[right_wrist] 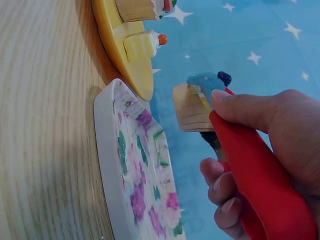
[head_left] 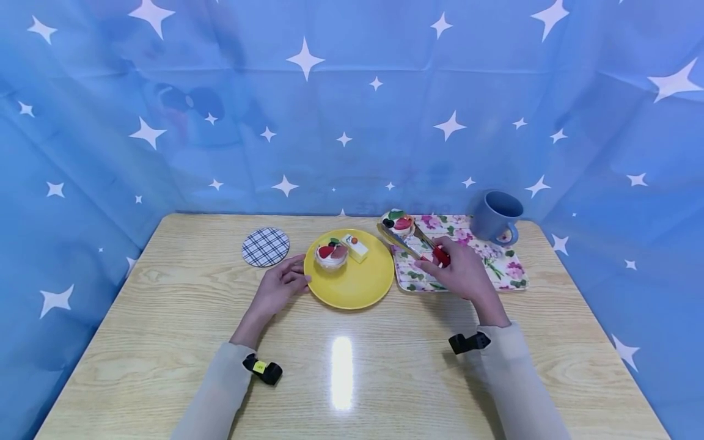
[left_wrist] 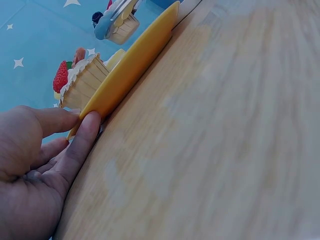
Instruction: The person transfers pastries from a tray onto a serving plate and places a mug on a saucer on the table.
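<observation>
Here we list one right hand (head_left: pixel 462 269), fingers wrapped round red-handled tongs (right_wrist: pixel 262 185), their tips clasping a berry tart (head_left: pixel 397 222) raised near the far left corner of the floral tray (head_left: pixel 409 275). We enter next one left hand (head_left: pixel 277 288), fingers pinching the rim of a yellow plate (head_left: pixel 354 290), upon which we count a second tart (head_left: pixel 331 256) beside a cake slice (head_left: pixel 355 248)

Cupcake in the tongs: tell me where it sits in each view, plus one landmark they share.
Head: the cupcake is just right of centre, at the tips of the tongs.
Left wrist: near the top edge, left of centre.
Right wrist: slightly right of and above centre.
Shared landmark: the yellow plate, visible in all three.
</observation>
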A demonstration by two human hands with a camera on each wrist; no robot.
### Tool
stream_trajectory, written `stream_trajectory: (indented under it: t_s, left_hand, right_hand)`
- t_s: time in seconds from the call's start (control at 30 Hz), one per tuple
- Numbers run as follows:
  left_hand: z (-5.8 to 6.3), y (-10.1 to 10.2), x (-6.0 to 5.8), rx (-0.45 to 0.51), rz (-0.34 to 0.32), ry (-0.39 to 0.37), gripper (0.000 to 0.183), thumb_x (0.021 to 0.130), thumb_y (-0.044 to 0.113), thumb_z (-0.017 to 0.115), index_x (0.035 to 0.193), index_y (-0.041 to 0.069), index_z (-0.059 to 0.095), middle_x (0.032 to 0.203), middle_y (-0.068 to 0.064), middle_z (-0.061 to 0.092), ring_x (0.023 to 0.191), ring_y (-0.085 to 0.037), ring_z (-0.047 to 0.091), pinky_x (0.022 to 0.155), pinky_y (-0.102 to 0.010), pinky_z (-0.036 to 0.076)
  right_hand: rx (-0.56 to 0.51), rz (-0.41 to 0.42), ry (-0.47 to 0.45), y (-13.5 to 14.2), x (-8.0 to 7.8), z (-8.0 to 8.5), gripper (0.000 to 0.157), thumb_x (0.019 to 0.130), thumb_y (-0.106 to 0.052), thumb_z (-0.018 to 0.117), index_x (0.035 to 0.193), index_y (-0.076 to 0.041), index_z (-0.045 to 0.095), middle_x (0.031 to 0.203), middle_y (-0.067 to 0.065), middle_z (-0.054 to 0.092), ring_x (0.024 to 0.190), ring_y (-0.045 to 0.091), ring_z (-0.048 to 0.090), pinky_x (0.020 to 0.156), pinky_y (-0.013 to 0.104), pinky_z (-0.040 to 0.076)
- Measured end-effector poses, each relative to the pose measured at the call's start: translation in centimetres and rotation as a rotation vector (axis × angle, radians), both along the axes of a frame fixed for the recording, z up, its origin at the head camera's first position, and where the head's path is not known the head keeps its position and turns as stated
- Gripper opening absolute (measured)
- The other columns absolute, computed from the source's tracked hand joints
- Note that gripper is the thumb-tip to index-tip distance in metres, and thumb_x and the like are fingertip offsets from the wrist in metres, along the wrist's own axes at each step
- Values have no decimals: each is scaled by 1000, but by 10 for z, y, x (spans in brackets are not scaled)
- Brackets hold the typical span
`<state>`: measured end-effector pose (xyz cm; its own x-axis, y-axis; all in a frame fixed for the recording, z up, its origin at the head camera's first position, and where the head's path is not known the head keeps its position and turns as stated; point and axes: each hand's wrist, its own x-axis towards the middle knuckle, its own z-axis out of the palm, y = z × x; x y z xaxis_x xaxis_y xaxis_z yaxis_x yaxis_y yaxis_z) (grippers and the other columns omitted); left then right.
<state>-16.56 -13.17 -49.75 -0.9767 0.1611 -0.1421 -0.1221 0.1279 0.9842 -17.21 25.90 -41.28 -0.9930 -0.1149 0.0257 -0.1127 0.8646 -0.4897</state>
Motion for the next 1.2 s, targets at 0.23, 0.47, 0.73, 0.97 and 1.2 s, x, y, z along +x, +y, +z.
stream_trajectory:
  t_s: [0.23,0.47,0.73,0.97,1.2]
  left_hand:
    - [-1,0,-1,3,-3,-6,55,99,8,68,150,17,51,126,-15,63,101,-16,69,83,-30,66]
    - [-1,-2,-1,-10,-1,-1,55,99,9,68,151,18,51,127,-15,63,105,-17,70,84,-29,66]
    - [-1,-2,0,-17,1,0,55,99,11,68,150,19,52,128,-15,63,106,-18,69,84,-28,66]
    - [0,-2,-2,-12,8,-6,55,99,11,69,150,19,51,128,-14,63,106,-19,69,84,-28,66]
    - [0,0,-2,-15,12,-18,55,98,10,70,150,19,52,127,-14,63,104,-18,69,84,-29,66]
  right_hand:
    - [-10,18,-18,-2,3,-3,66,91,-52,74,137,-7,57,84,7,59,75,23,53,58,28,44]
    - [-27,59,6,-3,5,-6,61,92,-46,76,134,-5,59,77,6,57,65,20,50,53,27,41]
    - [-6,62,-21,-7,8,-10,61,92,-47,75,133,-6,58,79,6,58,68,21,50,55,28,42]
    - [6,92,-6,-9,10,-8,62,91,-51,74,130,-5,60,77,4,56,67,19,49,56,28,39]
    - [7,108,-7,-10,14,-8,60,91,-48,76,130,-5,61,76,3,57,66,18,48,54,27,39]
